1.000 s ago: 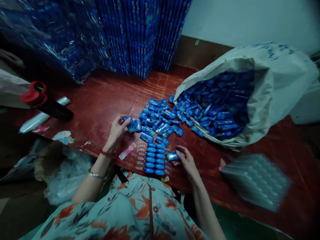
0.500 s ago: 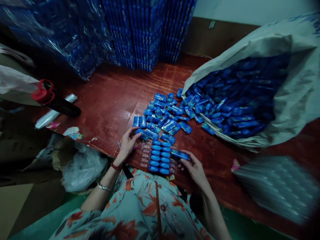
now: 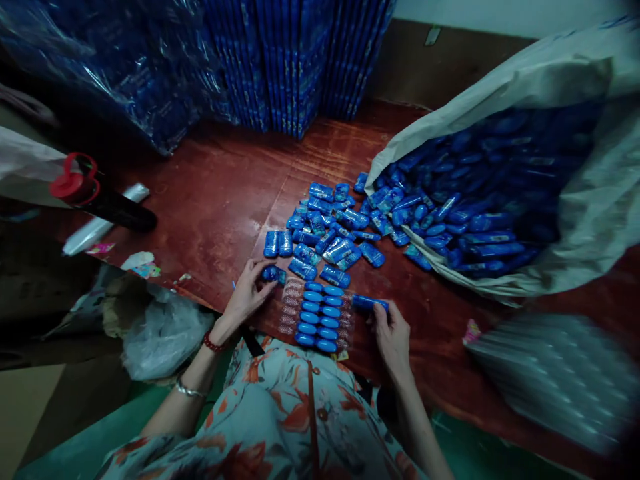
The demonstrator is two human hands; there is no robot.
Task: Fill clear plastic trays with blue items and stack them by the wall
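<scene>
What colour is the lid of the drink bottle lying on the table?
The lid is red, seen best in the head view.

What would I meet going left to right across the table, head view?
Black bottle with red lid, bare left hand, clear plastic tray holding glossy blue ovals, bare right hand, clear ridged plastic stack.

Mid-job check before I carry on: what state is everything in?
left hand: holding blue packet
right hand: holding another packet
clear tray: holding two blue columns
loose packets: scattered
white sack: open
bottle: red lid on
plastic bag: crumpled
</scene>
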